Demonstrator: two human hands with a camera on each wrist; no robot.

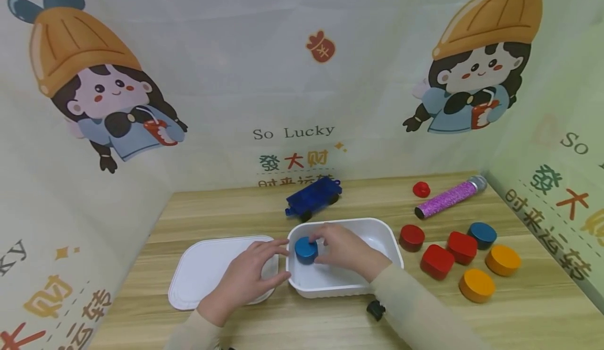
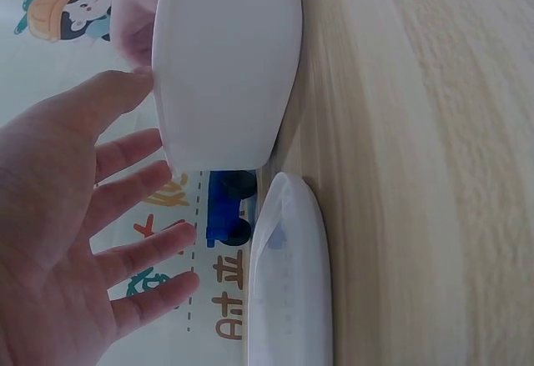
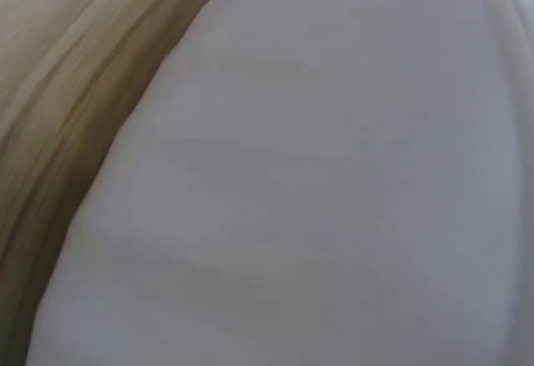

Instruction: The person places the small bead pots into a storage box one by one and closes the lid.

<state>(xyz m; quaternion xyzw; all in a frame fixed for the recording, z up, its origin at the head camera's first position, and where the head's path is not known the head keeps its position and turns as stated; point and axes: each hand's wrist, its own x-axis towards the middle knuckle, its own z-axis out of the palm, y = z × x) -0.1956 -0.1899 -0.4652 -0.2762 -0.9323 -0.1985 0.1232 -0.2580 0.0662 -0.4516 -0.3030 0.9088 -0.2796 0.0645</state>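
Note:
A white plastic box (image 1: pixel 351 286) stands uncovered in the middle of the table. At its left end, inside, is a blue round block (image 1: pixel 306 249). My right hand (image 1: pixel 346 250) reaches over the box's front rim and pinches this block at its right side between thumb and fingers. My left hand (image 1: pixel 252 271) is at the box's left wall with its fingers spread, the thumb touching the rim in the left wrist view. Beneath the left hand lies a white lid (image 1: pixel 203 266). Only the box's side wall (image 3: pixel 292 174) fills the right wrist view; the right hand is hidden there.
Behind the box stands a blue toy wagon (image 1: pixel 313 199). To the right are red blocks (image 1: pixel 437 261), orange round blocks (image 1: pixel 477 285) and another blue block (image 1: pixel 482 235). A purple microphone (image 1: pixel 448 198) and a small red piece (image 1: pixel 421 189) lie farther back. A small black object (image 1: pixel 376 309) is near my right forearm.

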